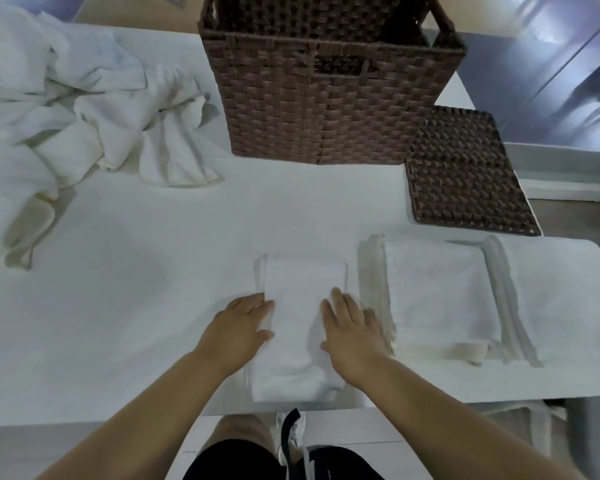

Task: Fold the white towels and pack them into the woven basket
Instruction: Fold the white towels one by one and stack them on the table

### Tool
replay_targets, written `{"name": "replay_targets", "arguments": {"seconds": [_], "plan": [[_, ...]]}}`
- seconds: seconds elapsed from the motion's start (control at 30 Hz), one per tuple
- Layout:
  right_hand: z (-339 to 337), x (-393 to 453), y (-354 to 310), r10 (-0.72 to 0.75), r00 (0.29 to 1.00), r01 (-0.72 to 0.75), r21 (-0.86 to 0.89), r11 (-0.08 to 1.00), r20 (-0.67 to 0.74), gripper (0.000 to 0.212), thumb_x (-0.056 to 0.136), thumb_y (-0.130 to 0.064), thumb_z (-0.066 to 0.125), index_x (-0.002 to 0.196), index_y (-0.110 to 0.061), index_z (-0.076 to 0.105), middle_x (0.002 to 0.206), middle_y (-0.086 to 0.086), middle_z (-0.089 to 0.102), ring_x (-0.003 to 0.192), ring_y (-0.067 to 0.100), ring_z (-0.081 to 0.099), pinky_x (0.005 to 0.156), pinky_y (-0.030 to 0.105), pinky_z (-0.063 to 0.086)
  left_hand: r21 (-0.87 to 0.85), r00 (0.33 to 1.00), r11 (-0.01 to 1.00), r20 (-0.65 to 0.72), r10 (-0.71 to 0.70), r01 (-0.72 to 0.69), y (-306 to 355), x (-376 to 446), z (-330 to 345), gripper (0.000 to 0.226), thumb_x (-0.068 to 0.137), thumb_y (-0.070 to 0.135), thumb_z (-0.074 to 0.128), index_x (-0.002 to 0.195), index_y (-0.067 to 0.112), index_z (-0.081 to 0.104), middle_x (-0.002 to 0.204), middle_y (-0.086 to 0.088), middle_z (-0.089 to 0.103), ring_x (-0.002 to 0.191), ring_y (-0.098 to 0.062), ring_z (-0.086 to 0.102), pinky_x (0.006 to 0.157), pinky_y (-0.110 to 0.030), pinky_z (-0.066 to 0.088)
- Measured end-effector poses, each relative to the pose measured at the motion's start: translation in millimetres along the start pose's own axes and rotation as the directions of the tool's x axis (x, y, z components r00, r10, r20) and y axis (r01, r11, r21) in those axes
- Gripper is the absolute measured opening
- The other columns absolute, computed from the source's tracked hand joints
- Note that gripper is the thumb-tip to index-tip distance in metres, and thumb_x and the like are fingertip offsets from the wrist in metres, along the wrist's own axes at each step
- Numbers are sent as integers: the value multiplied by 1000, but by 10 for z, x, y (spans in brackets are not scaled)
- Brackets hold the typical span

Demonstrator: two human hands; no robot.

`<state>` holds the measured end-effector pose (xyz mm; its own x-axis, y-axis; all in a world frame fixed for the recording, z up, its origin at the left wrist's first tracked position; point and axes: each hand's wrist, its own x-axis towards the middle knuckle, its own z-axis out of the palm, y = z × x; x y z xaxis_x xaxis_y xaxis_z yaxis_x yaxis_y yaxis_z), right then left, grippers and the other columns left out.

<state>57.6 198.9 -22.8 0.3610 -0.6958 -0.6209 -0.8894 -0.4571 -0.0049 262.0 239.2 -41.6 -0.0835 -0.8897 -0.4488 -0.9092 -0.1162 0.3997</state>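
Observation:
A white towel folded into a narrow strip lies on the white table near its front edge. My left hand rests flat on the strip's left edge with fingers straight. My right hand presses flat on its right side, fingers spread. To the right, folded white towels lie in an overlapping stack. A heap of unfolded white towels covers the table's back left. The brown woven basket stands at the back centre; its inside looks dark.
A flat woven basket lid lies right of the basket, by the table's right edge. The white table runs bare between the heap and the folded strip. Grey floor and my legs show below the front edge.

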Motion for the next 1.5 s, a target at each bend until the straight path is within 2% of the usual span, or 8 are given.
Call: {"name": "replay_targets", "arguments": {"seconds": [0.2,0.37,0.57,0.63,0.7,1.17,1.37,1.5], "plan": [[-167,222,183,107,994,-108,-251,962,-17,84,93,-12,48,147,-3,-16,154,18,-23,140,39,-25,111,59,-6,56,999,997,16,46,-47,189,290,-144,50,101,34,34,148,27,21,157,9,14,144,-15,9,113,-34,21],[-323,248,303,127,992,-117,-339,934,8,83,91,-15,49,148,-2,-10,156,19,-13,143,37,-13,114,53,2,56,994,995,72,79,-83,299,441,-212,50,101,30,35,149,26,20,157,8,14,144,-16,12,116,-36,20],[-475,198,386,27,997,-46,-256,966,-77,58,93,-33,52,141,-10,29,149,13,24,139,32,18,103,45,28,48,997,999,77,19,-23,237,327,-341,45,97,34,42,141,29,36,142,5,41,131,-18,38,106,-34,34],[-626,156,382,-26,994,5,-198,980,-103,47,95,-39,49,133,-13,40,134,9,45,125,29,40,90,39,39,57,997,998,80,-20,15,162,252,-408,40,97,37,42,137,29,42,137,6,45,126,-16,43,103,-34,38],[-795,137,332,-89,993,78,-140,987,-77,44,96,-43,47,130,-15,43,122,6,52,112,26,52,81,36,42,69,997,997,58,-51,47,60,166,-480,37,97,39,42,133,29,46,134,7,48,122,-15,46,100,-32,40],[-1363,559,-945,-340,937,347,-102,932,84,48,95,-41,50,137,-19,41,131,5,50,116,24,51,89,35,43,-16,940,948,-123,-318,318,-1146,-625,-732,25,95,42,42,110,30,59,109,9,60,102,-12,55,79,-26,44],[-1587,937,-1714,-381,923,385,-88,919,55,48,95,-43,49,136,-20,42,134,4,48,120,24,49,95,36,43,-66,904,921,-178,-390,384,-1943,-889,-1009,22,95,41,44,105,30,60,104,10,61,98,-11,56,80,-26,46],[-1704,1212,-2234,-373,928,373,-55,926,-2,47,95,-43,48,135,-20,42,132,4,51,116,23,52,93,36,45,-140,848,897,-294,-441,419,-2559,-1005,-1360,22,93,39,50,107,28,62,106,10,62,98,-11,59,82,-27,48]]}}
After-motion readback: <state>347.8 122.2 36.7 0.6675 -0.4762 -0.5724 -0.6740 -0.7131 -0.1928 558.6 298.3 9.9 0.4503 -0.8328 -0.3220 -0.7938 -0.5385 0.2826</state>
